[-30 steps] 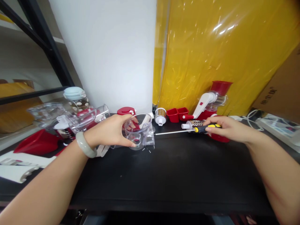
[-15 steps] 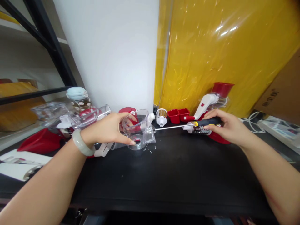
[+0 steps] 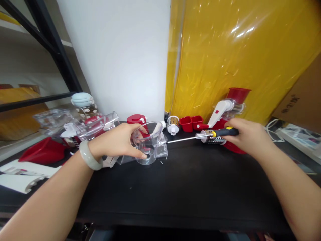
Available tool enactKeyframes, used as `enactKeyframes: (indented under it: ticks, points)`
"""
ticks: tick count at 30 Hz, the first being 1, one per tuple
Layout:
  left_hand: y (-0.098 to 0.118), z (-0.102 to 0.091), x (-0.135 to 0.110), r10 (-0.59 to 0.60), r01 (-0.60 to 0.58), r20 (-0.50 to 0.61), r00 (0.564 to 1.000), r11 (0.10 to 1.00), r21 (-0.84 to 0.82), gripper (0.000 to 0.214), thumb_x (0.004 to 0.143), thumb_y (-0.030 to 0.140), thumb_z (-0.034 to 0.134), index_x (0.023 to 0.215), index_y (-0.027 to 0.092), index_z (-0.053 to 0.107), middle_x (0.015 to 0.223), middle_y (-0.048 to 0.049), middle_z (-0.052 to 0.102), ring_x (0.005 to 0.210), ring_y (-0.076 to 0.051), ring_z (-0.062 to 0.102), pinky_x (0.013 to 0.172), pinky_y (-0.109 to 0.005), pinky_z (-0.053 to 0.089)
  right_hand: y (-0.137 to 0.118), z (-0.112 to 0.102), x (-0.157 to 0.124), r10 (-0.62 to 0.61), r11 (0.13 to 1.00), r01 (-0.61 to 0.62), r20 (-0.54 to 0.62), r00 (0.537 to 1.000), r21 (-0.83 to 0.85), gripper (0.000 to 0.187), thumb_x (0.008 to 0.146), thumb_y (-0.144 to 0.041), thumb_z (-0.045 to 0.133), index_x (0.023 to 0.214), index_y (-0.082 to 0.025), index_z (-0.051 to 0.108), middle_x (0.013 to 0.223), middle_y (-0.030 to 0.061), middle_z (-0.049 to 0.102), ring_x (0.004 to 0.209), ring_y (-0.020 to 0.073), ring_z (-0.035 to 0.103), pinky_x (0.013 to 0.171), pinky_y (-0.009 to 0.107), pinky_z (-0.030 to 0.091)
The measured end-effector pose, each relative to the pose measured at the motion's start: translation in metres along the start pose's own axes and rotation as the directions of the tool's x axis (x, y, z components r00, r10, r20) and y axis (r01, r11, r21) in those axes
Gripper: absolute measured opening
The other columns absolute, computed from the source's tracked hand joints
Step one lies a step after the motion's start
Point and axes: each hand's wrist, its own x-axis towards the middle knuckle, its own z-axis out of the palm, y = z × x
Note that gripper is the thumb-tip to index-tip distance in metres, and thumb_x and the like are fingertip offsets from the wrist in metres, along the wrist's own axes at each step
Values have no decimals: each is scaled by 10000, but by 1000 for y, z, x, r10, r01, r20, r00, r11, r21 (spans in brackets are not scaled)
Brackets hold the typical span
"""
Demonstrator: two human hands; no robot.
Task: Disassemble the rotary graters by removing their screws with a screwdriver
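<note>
My left hand is closed around a clear plastic grater housing, thumb on the near side and fingers behind. The housing has a round opening on top and a round base below. In my right hand is a screwdriver with a black and yellow handle, held level and pointing left. Its tip reaches the right side of the housing; whether it sits in a screw is too small to tell. A few tiny screws lie on the black tabletop just below.
A drum grater, red cups and an assembled rotary grater stand along the back. More clear parts, a red hopper and white pieces crowd the left. A cardboard box is at right.
The housing has shifted slightly right and down in my left hand. The screwdriver has moved slightly right and its handle has turned, with my right-hand fingers regripped on it.
</note>
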Motion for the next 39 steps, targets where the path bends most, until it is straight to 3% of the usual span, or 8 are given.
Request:
enactKeyframes:
  ticks: [8,14,20,24,27,33,36,39]
  points:
    - [-1,1,2,-22,22,17,1000,1000,-22,656,553,569,837,1066,221,622,997,-46,739,893,-268,702,769,-328,528,-11,-13,4,-17,955,-29,151,988,295,363,983,-451,414,1214,-236,595,1078,108,597,1047,294,600,944,453,475]
    - [-3,0,3,-38,40,27,999,998,-49,647,557,568,841,1050,216,613,963,-41,739,891,-264,703,773,-330,537,0,-12,2,-63,897,20,83,995,441,169,887,-369,643,1023,-269,642,1032,77,627,1015,252,621,819,363,536]
    - [-5,2,4,-18,21,56,998,998,-58,644,559,552,848,1053,213,611,962,-46,740,884,-253,708,780,-326,542,3,-8,2,-37,938,10,72,997,347,318,829,-382,661,1118,-251,679,1286,103,663,1192,308,616,1019,444,475]
    - [-6,3,2,-4,11,71,997,995,-98,661,566,557,842,1081,214,611,1011,-59,747,913,-266,714,790,-329,547,3,-3,0,59,977,-97,194,979,189,132,771,-332,655,868,-243,647,881,71,741,813,289,703,735,386,517]
    - [-7,3,2,-2,10,70,998,994,-111,670,561,547,852,1088,213,607,1024,-63,748,919,-266,714,789,-327,550,0,-3,-2,174,976,-203,286,942,76,213,753,-341,690,918,-256,586,783,44,709,665,266,663,622,358,467]
    - [-5,1,1,1,13,98,995,990,-142,644,568,525,857,1066,210,597,1058,-60,740,959,-265,705,823,-333,549,-6,-7,1,-10,930,-110,323,946,350,376,887,-558,562,1107,-261,633,1094,97,653,1012,302,631,895,440,501]
    - [-3,0,0,-5,15,81,997,992,-123,651,560,533,857,1059,203,601,1043,-60,739,956,-264,703,818,-330,548,-5,-8,2,2,907,-128,300,954,401,366,981,-491,406,1136,-259,641,1070,97,604,1040,276,603,976,468,474]
    - [-4,1,0,-11,16,56,998,995,-96,655,555,550,850,1057,204,610,1008,-54,741,924,-259,705,796,-324,547,-1,-8,2,-13,896,-103,255,967,433,306,942,-492,513,1080,-261,658,1036,92,610,1002,269,608,947,457,497]
